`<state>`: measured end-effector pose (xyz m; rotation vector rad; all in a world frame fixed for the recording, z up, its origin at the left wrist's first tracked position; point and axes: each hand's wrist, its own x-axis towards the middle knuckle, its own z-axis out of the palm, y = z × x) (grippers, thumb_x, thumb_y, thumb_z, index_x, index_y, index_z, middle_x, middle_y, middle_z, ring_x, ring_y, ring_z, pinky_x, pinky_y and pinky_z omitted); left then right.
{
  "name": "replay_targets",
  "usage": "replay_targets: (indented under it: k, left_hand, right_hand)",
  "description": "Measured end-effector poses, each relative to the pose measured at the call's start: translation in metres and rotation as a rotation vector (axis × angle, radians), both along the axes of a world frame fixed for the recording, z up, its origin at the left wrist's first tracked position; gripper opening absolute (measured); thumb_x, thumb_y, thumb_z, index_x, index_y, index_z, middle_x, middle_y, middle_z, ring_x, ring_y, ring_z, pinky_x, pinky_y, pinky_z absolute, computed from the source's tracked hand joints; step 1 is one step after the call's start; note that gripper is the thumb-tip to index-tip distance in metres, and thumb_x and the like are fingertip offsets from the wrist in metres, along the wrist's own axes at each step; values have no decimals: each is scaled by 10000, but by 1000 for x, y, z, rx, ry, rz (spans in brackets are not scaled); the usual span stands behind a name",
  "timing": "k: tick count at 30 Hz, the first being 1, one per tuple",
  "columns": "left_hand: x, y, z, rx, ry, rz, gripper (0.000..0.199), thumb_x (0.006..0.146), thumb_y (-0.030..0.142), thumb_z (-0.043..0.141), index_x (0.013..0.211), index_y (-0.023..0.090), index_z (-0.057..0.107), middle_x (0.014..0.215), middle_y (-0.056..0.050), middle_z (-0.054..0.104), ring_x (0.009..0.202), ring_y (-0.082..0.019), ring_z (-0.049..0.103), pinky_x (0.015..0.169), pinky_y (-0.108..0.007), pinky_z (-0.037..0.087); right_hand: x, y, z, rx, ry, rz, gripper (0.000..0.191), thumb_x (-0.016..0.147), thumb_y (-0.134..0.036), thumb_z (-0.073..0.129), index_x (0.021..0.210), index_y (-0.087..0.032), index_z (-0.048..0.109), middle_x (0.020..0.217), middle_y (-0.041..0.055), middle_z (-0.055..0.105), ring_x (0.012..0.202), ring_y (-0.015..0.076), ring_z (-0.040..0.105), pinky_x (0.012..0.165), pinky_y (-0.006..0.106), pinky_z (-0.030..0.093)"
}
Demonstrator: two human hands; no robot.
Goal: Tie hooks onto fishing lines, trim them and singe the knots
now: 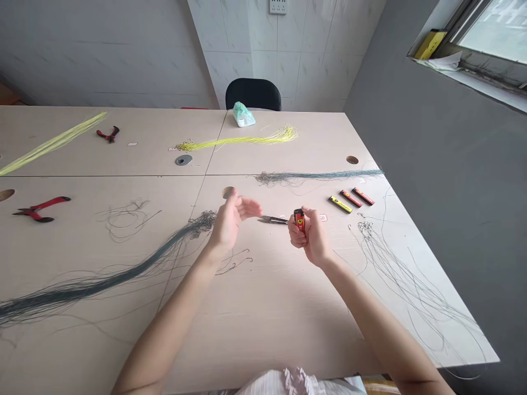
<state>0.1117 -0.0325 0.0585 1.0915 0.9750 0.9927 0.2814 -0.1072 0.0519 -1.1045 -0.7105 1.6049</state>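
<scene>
My right hand (313,237) is wrapped round a red lighter (299,220), held upright above the table with the thumb by its top. To its left my left hand (233,220) is raised with the fingers apart from the thumb and nothing in it. Small scissors (272,219) lie on the table between the hands. Beside my left hand is the hooked end of a dark green bundle of lines (144,266). A few loose hooks (234,264) lie just below that hand. Another thin bundle of lines with hooks (395,271) spreads out right of my right hand.
A yellow lighter (340,204) and two red lighters (351,198) lie at the right. Farther back are a grey-green bundle (325,175), a yellow bundle (247,140) and a plastic bag (244,115). Red-handled pliers (51,203) lie left. A black chair (253,93) stands behind the table.
</scene>
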Motion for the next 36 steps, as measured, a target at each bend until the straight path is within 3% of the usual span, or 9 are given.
replay_targets:
  k: [9, 18, 23, 36]
  left_hand:
    - [-26, -1, 39, 128, -10, 156, 537, 909, 605, 414, 652, 199, 655, 704, -46, 694, 697, -199, 668, 840, -387, 527]
    - [-47, -22, 73, 263, 23, 251, 489, 870, 666, 452, 632, 303, 678, 651, -6, 674, 744, -230, 662, 855, -421, 524]
    - [-49, -32, 83, 271, 98, 292, 502, 820, 738, 450, 597, 336, 652, 660, 1, 702, 864, -274, 686, 837, -450, 542]
    - [-50, -40, 96, 292, 110, 344, 491, 862, 692, 442, 568, 353, 642, 598, 22, 676, 792, -229, 681, 868, -418, 551]
  right_hand:
    - [-5, 1, 8, -121, -59, -5, 390, 821, -424, 367, 505, -207, 295, 511, -73, 157, 470, 71, 60, 451, 247, 64]
    - [-4, 1, 14, -208, -50, 13, 386, 836, -390, 336, 502, -200, 293, 525, -71, 156, 473, 71, 50, 450, 246, 53]
    - [-3, 1, 13, -216, -45, 20, 385, 844, -387, 330, 508, -202, 290, 530, -70, 159, 471, 71, 55, 444, 244, 56]
    - [-1, -2, 8, -192, -3, 61, 389, 836, -430, 359, 522, -205, 311, 531, -76, 162, 465, 69, 56, 438, 238, 63]
